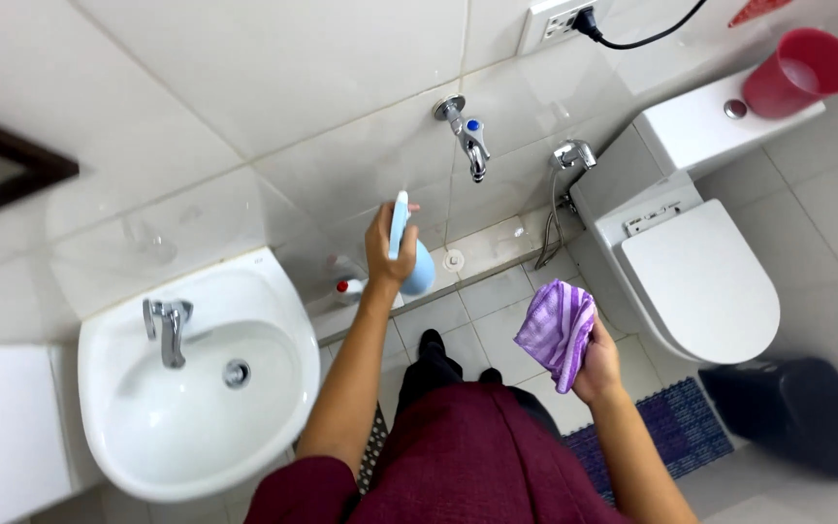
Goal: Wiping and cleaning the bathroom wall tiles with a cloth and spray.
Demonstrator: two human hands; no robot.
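My left hand (383,247) is raised toward the tiled wall and grips a light blue spray bottle (411,254), its nozzle end pointing up. My right hand (598,364) is lower, over the floor, and holds a crumpled purple striped cloth (557,330). The bottle is just left of and below a chrome wall tap (468,136). A white washbasin (133,456) with a chrome faucet (168,328) sits to the left of my left arm.
A white toilet (695,281) with its lid down stands at the right, a red scoop (797,70) on its cistern. A black bin (797,412) and a purple mat (676,427) lie on the floor. A small red-capped bottle (346,286) stands by the wall.
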